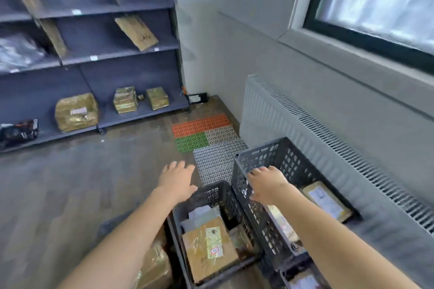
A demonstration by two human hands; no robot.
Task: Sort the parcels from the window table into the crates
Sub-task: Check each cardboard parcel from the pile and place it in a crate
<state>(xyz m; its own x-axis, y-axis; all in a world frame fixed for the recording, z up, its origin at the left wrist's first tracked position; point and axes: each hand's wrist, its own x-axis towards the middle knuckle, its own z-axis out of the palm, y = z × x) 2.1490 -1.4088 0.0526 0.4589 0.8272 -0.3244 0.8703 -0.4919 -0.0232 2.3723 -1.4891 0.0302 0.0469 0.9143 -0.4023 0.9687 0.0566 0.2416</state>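
Though both my hands are stretched forward with fingers spread and holding nothing, only my right hand reaches over the rim of the taller dark perforated plastic crate; my left hand hovers over bare floor, just beyond the lower dark crate. Brown taped cardboard parcels lie in both crates, below and behind my fingers, long sides running away from me. The window desk is out of view, so I judge the next parcel lies elsewhere.
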